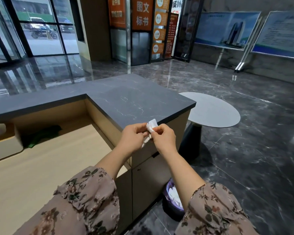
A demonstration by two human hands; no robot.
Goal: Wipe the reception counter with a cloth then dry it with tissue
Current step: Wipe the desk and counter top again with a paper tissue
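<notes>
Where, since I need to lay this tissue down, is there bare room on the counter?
The whole dark countertop is bare, except its near corner, where left hand and right hand pinch the tissue. The lower beige desk is free between the green cloth and the left sleeve.

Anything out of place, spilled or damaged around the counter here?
Nothing stands out. The counter top shows only its veining, no spill or chip. The green cloth lies crumpled on the lower desk, and the left hand and right hand pinch a tissue by the counter's edge. The bin holds its tissues.
</notes>
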